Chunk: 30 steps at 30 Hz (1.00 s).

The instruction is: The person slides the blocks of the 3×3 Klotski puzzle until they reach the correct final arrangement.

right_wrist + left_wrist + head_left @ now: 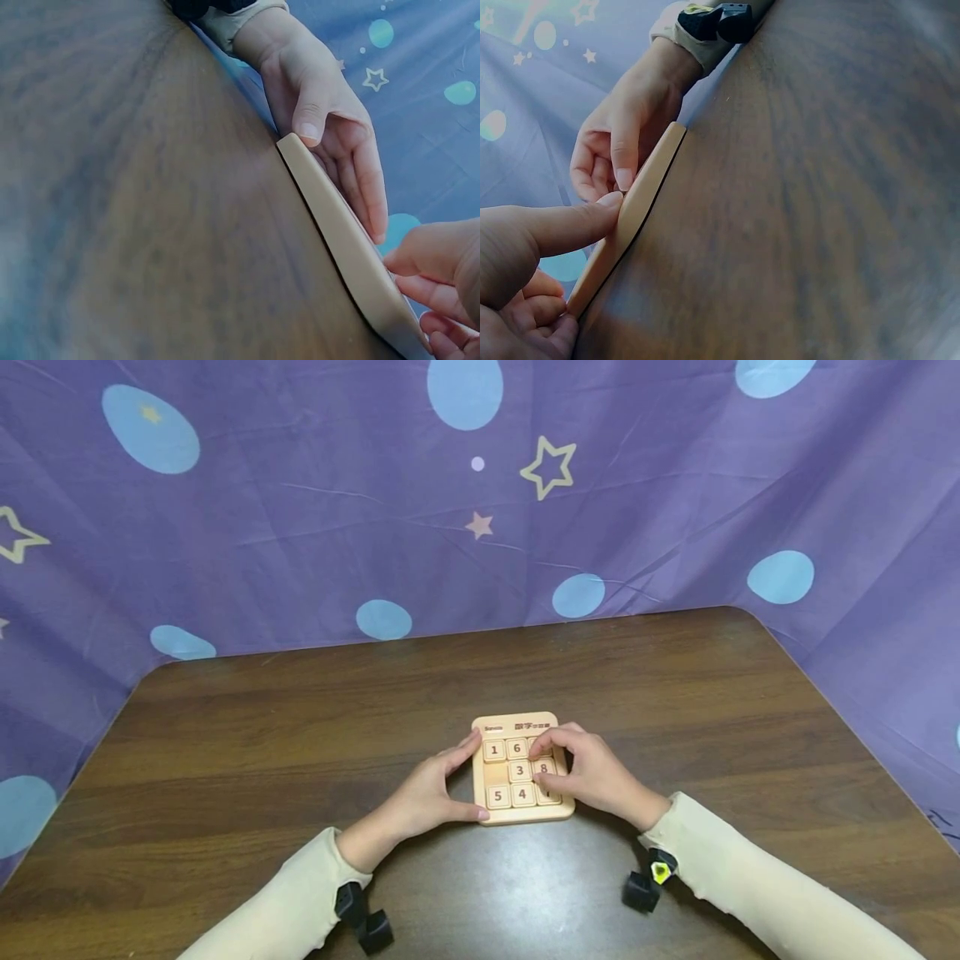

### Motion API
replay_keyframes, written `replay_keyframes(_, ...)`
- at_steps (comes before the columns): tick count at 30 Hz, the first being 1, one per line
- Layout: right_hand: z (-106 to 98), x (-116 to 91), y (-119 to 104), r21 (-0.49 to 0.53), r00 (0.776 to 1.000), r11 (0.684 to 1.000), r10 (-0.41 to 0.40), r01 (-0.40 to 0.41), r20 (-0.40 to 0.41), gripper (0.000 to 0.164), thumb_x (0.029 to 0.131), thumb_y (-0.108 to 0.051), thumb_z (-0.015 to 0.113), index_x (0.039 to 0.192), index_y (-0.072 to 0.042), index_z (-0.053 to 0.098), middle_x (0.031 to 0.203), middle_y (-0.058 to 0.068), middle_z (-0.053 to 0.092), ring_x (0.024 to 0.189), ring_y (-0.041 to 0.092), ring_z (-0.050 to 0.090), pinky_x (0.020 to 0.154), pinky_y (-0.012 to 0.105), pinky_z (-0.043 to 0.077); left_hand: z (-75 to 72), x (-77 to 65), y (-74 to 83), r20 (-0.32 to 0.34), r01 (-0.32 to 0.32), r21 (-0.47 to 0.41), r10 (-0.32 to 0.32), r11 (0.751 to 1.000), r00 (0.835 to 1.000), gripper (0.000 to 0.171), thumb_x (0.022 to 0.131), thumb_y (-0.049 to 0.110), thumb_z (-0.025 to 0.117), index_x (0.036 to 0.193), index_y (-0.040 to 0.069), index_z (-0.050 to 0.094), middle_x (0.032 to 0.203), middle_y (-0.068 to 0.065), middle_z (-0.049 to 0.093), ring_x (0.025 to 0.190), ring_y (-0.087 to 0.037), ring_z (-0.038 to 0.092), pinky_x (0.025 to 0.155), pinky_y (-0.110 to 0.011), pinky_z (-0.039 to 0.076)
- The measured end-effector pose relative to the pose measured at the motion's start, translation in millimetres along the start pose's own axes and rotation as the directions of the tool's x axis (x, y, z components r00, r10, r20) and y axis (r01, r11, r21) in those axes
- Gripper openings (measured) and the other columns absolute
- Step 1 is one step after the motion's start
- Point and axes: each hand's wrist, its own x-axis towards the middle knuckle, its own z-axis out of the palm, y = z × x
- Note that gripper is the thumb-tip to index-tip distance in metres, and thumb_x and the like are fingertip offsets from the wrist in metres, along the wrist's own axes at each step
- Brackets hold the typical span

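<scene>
A wooden number slide puzzle (517, 816) lies flat on the table, its numbered square tiles in a pale frame. The tiles 1, 6, 3, 8, 5 and 4 can be read; the left slot of the middle row holds no tile. My left hand (432, 789) holds the puzzle's left side, thumb at the near corner and fingers along the far part. Over the right column reaches my right hand (600, 774), its bent index finger and thumb at the tiles. It partly covers the upper right and lower right tiles. In both wrist views the frame shows edge-on.
The brown wood-grain table (300, 718) extends around the puzzle on every side. Behind it hangs a purple curtain (300, 543) with blue spots and stars. Black devices (640, 891) are strapped at both wrists, over pale sleeves.
</scene>
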Motion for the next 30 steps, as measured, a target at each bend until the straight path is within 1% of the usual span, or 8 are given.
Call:
replay_keyframes(5,2.3,-0.1,-3.0,-0.006,1.000,1.000,0.015,-0.015,-0.013,0.025,0.067,-0.003,0.077,0.086,-0.016,0.067,0.090,-0.005,0.063,0.087,0.015,0.054,0.077,0.030,0.046,-0.2,0.0,0.2,0.000,-0.003,0.000,0.003,1.000,1.000,0.098,0.065,0.016,0.085,0.145,0.000,0.030,0.152,-0.009,0.026,0.140,-0.026,0.023,0.114,-0.044,0.017)
replay_keyframes(11,5.4,-1.4,-6.3,0.003,0.999,0.999,0.039,-0.039,-0.025,0.023,0.068,-0.002,0.075,0.085,-0.015,0.067,0.091,-0.003,0.063,0.086,0.015,0.052,0.073,0.028,0.044,-0.1,0.3,-0.1,0.000,-0.004,-0.009,0.004,1.000,1.000,0.098,0.065,0.015,0.085,0.145,0.000,0.030,0.152,-0.010,0.026,0.140,-0.026,0.023,0.115,-0.044,0.016)
replay_keyframes(14,6.9,-1.5,-7.9,0.012,0.998,0.999,0.047,-0.046,-0.037,0.023,0.068,-0.002,0.075,0.085,-0.015,0.067,0.091,-0.003,0.063,0.086,0.014,0.052,0.074,0.028,0.044,-0.1,0.3,-0.2,0.001,-0.004,-0.009,0.004,1.000,1.000,0.098,0.065,0.015,0.085,0.145,0.000,0.030,0.152,-0.010,0.026,0.140,-0.026,0.023,0.114,-0.044,0.016)
replay_keyframes(19,11.7,0.4,-9.6,0.031,0.998,0.999,0.019,-0.018,-0.053,0.020,0.070,-0.003,0.075,0.086,-0.015,0.069,0.091,-0.005,0.064,0.089,0.014,0.052,0.079,0.030,0.043,0.0,0.3,-0.3,-0.001,0.004,0.002,-0.004,1.000,1.000,0.098,0.065,0.017,0.085,0.145,0.001,0.031,0.152,-0.009,0.026,0.140,-0.026,0.023,0.114,-0.044,0.017)
replay_keyframes(25,18.4,5.4,-11.8,0.035,0.997,0.999,-0.030,0.032,-0.071,0.019,0.071,-0.002,0.077,0.084,-0.014,0.071,0.089,-0.006,0.067,0.088,0.014,0.051,0.080,0.032,0.043,-0.1,0.4,-0.1,-0.001,0.012,0.011,-0.012,1.000,1.000,0.098,0.066,0.017,0.085,0.146,0.003,0.030,0.153,-0.007,0.026,0.140,-0.026,0.023,0.114,-0.045,0.017)
replay_keyframes(30,23.7,8.9,-13.2,0.018,0.998,1.000,-0.024,0.026,-0.061,0.017,0.070,-0.005,0.077,0.083,-0.015,0.071,0.089,-0.005,0.067,0.090,0.014,0.051,0.081,0.030,0.042,0.2,0.4,-0.4,0.001,0.009,0.020,-0.009,1.000,1.000,0.099,0.066,0.018,0.085,0.146,0.003,0.030,0.153,-0.007,0.026,0.140,-0.026,0.023,0.114,-0.045,0.017)
